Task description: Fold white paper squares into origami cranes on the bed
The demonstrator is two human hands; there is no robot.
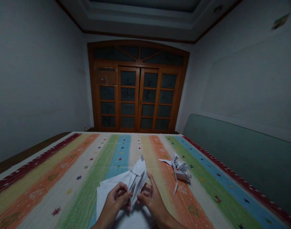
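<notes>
A partly folded piece of white paper (138, 170) stands between my two hands, its pointed tip upward and its layers parted near the bottom. My left hand (118, 197) pinches its lower left side between thumb and curled fingers. On the other side, my right hand (150, 197) grips the lower right edge, with the index finger stretched along the paper. Beneath both hands lie flat white sheets (102, 194). To the right rest folded white paper figures (180, 170) with long thin points, close together on the cloth.
A striped, colourful tablecloth (83, 168) covers the table. A pale green padded backrest (231, 149) runs along the right wall. Beyond the table's far edge stand wooden doors with glass panes (139, 98).
</notes>
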